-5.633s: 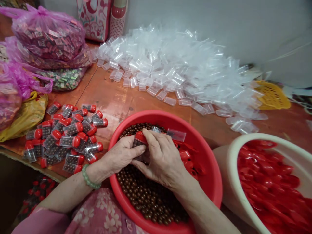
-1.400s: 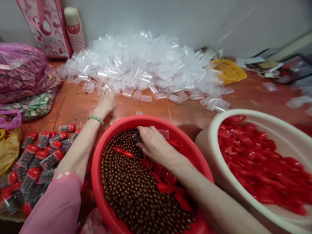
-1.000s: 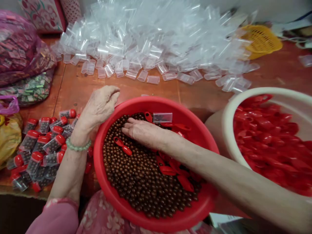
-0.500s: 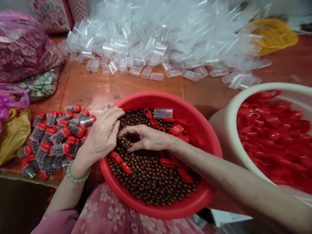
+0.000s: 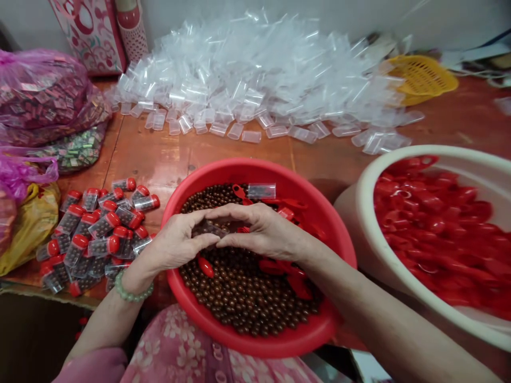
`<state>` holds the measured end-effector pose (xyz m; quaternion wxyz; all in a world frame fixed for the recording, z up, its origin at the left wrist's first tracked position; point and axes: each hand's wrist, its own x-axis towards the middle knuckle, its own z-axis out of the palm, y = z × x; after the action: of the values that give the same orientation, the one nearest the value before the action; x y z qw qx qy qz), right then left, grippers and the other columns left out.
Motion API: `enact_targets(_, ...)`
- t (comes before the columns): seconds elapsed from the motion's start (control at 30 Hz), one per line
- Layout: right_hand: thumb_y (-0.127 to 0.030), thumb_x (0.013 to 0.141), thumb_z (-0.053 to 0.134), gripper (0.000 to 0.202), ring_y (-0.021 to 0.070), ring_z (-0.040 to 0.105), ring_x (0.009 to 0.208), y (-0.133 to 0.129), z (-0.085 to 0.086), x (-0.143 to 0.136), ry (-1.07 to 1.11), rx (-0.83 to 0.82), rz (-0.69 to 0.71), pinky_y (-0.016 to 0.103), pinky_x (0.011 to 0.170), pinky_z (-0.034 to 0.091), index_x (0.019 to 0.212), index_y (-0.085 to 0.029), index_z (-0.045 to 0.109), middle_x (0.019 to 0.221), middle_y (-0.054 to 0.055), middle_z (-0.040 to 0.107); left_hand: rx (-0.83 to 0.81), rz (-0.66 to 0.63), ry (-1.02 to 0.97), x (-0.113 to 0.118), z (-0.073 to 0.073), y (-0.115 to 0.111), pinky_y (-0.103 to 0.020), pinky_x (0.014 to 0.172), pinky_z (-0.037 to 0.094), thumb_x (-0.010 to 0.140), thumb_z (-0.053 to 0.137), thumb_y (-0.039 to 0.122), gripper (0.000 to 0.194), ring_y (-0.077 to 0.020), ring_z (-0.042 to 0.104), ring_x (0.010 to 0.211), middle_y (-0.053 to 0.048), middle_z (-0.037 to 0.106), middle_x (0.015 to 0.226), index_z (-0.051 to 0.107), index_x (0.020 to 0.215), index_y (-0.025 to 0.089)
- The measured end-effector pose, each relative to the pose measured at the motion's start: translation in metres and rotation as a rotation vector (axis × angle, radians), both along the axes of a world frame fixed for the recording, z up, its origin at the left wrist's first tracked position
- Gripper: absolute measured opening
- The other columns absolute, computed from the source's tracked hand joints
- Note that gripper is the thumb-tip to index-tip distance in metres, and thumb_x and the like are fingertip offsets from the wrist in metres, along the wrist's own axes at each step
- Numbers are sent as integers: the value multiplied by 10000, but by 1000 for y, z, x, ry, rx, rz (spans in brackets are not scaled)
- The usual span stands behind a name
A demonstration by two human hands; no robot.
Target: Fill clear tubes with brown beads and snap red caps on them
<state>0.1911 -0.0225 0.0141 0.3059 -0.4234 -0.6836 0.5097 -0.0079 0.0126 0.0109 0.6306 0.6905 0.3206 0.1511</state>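
While thumbs nearly meet, left hand (image 5: 181,239), right hand (image 5: 269,231) cup clear container (image 5: 209,229).

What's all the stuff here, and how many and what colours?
Filled containers: many, clear with red caps, table's left
Empty containers: big heap, clear, back
Basin: one, red, front middle
Balls: loads, brown, in basin
Loose container: one, clear, in basin
Bucket: one, cream, right
Plastic pieces: many, red, bucket and basin
Basket: one, yellow, back right
Plastic bags: several, pink and yellow, left
Patterned bag: one, pink-white, back left
Table: one, reddish-brown, underneath
Hands: two, bare, over basin
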Motion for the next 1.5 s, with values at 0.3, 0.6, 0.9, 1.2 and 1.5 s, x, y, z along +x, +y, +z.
enact_targets(0.3,-254,827,645,273,147,678,749,-23,-1,1,20,-26,-263,290,719,548,1078,-191,558,854,16,700,-102,183,-164,-2,-2,-2,-261,825,469,824,613,207,162,-137,618,889,-36,661,950,584,976,159)
enact_targets(0.6,-322,859,647,184,195,634,753,-29,-12,-44,-636,1,92,302,690,467,894,-157,572,875,80,679,-259,249,-333,3,-1,-2,-237,804,490,844,578,143,177,-125,673,884,-22,670,916,475,982,183)
enact_targets(0.9,-160,818,520,144,164,582,714,-35,-10,-34,-461,-140,-80,288,683,454,940,-160,595,817,45,646,-106,249,-195,1,2,2,-226,729,470,778,643,153,160,-105,601,773,3,634,839,588,928,159)
enact_targets(1.2,-343,841,614,200,87,468,587,-43,9,-5,103,-401,-342,217,556,392,945,-172,613,686,-31,551,-77,124,-124,6,-2,-3,-247,737,452,764,684,204,157,-111,586,752,-5,638,839,603,887,148)
enact_targets(1.5,-228,860,616,166,146,613,698,-56,-2,-15,-268,69,-340,280,632,532,1016,-177,593,814,29,652,-140,282,-101,9,2,0,-235,693,418,699,668,173,160,-93,536,706,15,600,786,574,827,147)
